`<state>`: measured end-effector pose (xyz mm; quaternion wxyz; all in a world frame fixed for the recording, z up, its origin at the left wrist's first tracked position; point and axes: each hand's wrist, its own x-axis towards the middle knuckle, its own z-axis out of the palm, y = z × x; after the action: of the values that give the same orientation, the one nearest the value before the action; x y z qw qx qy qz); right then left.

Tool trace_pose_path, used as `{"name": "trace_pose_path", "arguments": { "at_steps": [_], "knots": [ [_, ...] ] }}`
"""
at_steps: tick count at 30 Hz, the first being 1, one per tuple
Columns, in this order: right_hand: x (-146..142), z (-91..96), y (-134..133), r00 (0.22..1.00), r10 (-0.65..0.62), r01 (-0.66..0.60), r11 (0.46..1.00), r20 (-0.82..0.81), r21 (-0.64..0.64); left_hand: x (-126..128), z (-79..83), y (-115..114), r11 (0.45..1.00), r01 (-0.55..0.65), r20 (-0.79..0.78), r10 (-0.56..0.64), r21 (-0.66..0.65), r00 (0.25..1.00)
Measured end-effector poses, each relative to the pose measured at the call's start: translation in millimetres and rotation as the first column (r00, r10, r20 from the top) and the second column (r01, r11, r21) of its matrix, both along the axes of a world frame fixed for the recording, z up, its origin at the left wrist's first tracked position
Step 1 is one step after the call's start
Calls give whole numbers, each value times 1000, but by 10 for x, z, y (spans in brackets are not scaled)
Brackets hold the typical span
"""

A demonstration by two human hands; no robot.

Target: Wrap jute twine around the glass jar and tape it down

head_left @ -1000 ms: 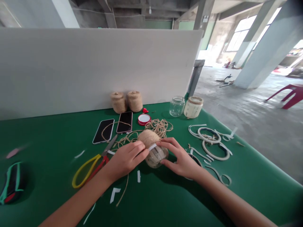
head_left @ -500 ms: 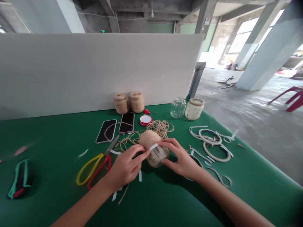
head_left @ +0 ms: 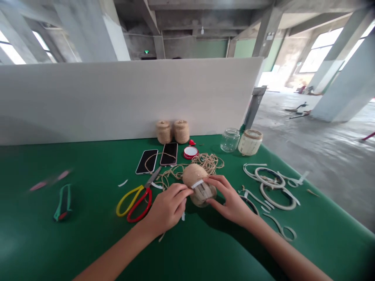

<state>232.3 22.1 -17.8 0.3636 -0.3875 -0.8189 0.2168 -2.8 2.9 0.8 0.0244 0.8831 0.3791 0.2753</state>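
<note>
Bare left grip [head_left: 168, 205] and bare right grip [head_left: 233, 201] on slim, uncovered arms.
The left grip is a human hand with a broad, smoothly rounded back, faintly marked knuckles and slender fingers that taper to the tips. The right grip looks narrower, with long, straight fingers and a shorter thumb [head_left: 216, 205]. Each hand runs into a slim wrist of even outline. The left forearm [head_left: 125, 249] and the right forearm [head_left: 283, 251] are bare as far as the lower edge of the view, smooth, widening gradually away from the wrist. The fingernails are too small to make out.
</note>
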Motion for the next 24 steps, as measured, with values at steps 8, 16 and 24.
{"name": "trace_pose_path", "arguments": {
  "at_steps": [8,16,24],
  "knots": [
    [-24,-31,-23,999,-7,7,1000,53,6,307,138,191,991,-105,9,104,88,994],
    [-11,-39,-4,997,-20,18,1000,75,20,333,234,296,996,-37,-82,44,83,996],
    [11,-47,3,997,-21,21,1000,76,8,359,94,302,994,-52,-56,57,99,997]
  ]
}}
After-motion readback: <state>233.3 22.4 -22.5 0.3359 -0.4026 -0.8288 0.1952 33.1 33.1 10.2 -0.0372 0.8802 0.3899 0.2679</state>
